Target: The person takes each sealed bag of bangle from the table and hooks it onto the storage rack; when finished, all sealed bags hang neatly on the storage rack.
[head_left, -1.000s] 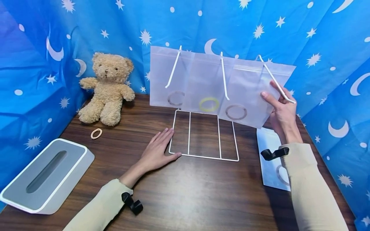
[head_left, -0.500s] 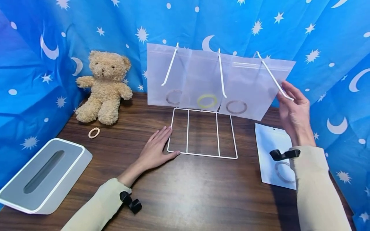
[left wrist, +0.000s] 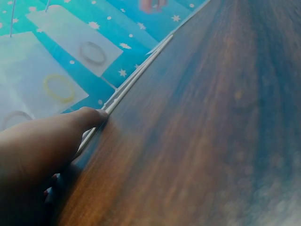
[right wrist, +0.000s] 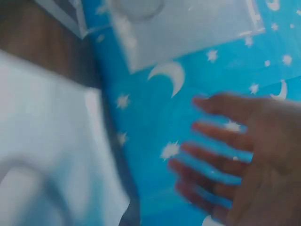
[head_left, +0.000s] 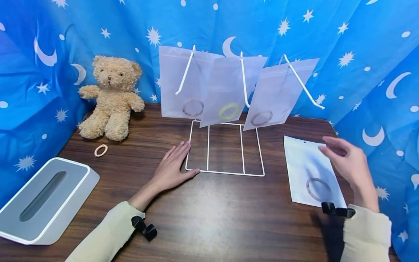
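Note:
My left hand lies flat on the table, fingers straight, fingertips and thumb at the left side of a white wire rack's base. Three frosted zip bags hang from the rack's white prongs: the left bag and right bag each show a dark ring, the middle bag a yellow ring. My right hand is in the air at the right with relaxed fingers and nothing in it. Beneath and beside it lies another pale bag with a hole near its top and a greyish ring inside.
A teddy bear sits at the back left, with a small wooden ring in front of it. A grey-topped tissue box stands at the left edge. Blue curtains with moons and stars enclose the table.
My right hand has let go of the right hanging bag and moved down and right to the bag on the table. The hanging bags have swung and turned. The left hand has stayed put.

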`<action>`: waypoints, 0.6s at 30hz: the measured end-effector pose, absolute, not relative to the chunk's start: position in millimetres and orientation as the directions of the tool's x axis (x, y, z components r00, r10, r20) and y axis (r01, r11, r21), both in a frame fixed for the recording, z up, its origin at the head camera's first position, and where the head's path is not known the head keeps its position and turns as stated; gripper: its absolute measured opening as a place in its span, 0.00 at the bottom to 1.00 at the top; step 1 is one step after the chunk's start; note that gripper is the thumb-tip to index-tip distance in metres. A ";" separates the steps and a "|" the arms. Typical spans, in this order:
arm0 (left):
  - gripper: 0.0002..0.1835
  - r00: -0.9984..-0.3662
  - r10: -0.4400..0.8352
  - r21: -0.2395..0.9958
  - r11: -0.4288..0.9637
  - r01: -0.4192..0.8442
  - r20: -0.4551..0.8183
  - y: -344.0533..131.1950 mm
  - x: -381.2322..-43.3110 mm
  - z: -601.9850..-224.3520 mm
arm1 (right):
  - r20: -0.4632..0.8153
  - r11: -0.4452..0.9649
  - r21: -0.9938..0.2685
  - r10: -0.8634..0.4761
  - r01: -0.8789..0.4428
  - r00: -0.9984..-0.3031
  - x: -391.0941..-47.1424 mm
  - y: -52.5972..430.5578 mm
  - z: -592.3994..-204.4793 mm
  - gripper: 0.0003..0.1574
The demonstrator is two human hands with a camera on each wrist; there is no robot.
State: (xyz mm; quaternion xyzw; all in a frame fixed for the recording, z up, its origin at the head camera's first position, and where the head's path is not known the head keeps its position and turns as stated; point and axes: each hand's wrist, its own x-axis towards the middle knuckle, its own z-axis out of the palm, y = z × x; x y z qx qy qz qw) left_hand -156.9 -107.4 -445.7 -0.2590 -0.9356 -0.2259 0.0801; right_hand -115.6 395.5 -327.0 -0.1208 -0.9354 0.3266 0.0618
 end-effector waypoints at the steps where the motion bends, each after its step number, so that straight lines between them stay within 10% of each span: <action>1: 0.53 -0.853 0.449 0.380 0.765 0.520 0.265 -107.6 -156.9 -445.9 | -0.012 0.783 -0.572 0.290 0.245 -0.957 -112.8 399.3 -333.3 0.47; 9: 0.53 -0.855 0.445 0.388 0.763 0.518 0.265 -108.6 -155.8 -445.5 | -0.236 0.810 -0.366 0.396 0.459 -0.887 -107.2 419.7 -361.4 0.69; 18: 0.53 -0.854 0.451 0.388 0.761 0.520 0.260 -106.8 -155.0 -442.7 | -0.240 0.822 -0.372 0.364 0.431 -0.900 -107.1 416.6 -367.2 0.64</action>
